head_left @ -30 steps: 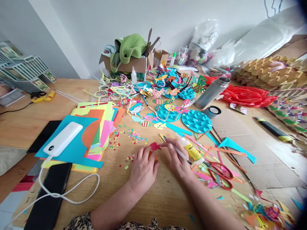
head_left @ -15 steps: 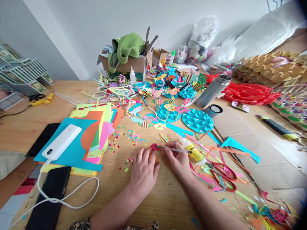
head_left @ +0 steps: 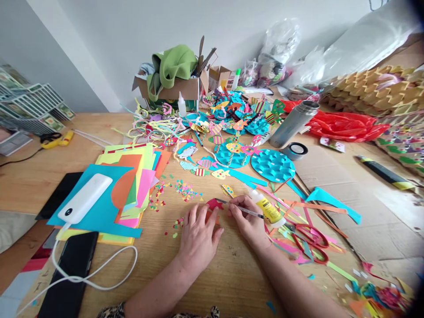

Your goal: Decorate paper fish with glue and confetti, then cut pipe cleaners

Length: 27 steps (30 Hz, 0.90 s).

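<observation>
My left hand (head_left: pixel 198 236) lies flat on the wooden table (head_left: pixel 228 274), fingers stretched out and pressing down beside a small red paper fish (head_left: pixel 213 203). My right hand (head_left: pixel 247 221) pinches a thin clear stick (head_left: pixel 243 208) whose tip rests at the red fish. A yellow spotted paper fish (head_left: pixel 227 190) lies just behind them. A glue bottle (head_left: pixel 266 207) with a yellow label lies right of my right hand.
A stack of coloured paper (head_left: pixel 129 185) with a white power bank (head_left: pixel 85 198) lies to the left, a black phone (head_left: pixel 68 274) below it. Red scissors (head_left: pixel 309 242) and paper strips lie right. Teal discs (head_left: pixel 272 165), paper fish, a steel flask (head_left: pixel 293 124) and a cardboard box (head_left: pixel 172 88) stand behind.
My right hand has turned the stick from pointing down-right to lying nearly level, its tip brought onto the red fish. The left hand stays flat in place.
</observation>
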{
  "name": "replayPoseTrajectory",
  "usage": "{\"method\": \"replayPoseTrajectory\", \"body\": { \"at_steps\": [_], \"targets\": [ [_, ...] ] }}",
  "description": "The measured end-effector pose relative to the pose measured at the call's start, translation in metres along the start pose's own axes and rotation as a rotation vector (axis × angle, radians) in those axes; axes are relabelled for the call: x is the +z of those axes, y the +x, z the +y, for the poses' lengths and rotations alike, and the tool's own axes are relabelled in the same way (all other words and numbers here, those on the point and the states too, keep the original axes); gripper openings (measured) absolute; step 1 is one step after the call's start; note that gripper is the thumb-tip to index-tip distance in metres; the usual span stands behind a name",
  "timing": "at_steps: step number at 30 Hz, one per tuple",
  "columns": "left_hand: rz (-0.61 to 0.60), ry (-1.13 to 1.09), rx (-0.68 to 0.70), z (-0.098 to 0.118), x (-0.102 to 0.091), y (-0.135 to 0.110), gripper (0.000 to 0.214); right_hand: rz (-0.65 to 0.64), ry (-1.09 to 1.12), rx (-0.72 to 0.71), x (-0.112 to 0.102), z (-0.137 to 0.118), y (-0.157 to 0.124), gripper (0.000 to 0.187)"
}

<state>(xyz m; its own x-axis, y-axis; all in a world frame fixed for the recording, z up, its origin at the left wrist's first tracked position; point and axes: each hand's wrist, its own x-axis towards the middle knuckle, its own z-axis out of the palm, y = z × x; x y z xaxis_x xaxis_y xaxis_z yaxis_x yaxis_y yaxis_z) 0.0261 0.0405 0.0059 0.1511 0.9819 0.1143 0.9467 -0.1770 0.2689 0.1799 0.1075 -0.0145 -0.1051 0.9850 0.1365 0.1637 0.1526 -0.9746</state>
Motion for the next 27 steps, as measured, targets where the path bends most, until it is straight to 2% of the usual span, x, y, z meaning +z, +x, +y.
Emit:
{"method": "replayPoseTrajectory", "body": {
  "at_steps": [6,14,20,27],
  "targets": [
    [0.006,-0.001,0.002,-0.0012,0.0020,0.0007,0.043,0.019,-0.061,-0.032,0.0009,-0.0016,0.0004,0.012],
    [0.023,-0.021,0.020,-0.0024,0.0033,0.0011,0.041,0.062,-0.083,0.021,-0.0043,0.0052,0.0010,0.019],
    [0.038,-0.022,0.026,-0.0024,0.0045,0.0007,0.042,0.015,-0.045,0.016,-0.0056,0.0052,0.0023,0.019],
    [0.045,0.000,0.031,-0.0032,0.0056,0.0008,0.042,0.016,-0.043,-0.018,-0.0052,0.0034,0.0031,0.017]
  ]
}}
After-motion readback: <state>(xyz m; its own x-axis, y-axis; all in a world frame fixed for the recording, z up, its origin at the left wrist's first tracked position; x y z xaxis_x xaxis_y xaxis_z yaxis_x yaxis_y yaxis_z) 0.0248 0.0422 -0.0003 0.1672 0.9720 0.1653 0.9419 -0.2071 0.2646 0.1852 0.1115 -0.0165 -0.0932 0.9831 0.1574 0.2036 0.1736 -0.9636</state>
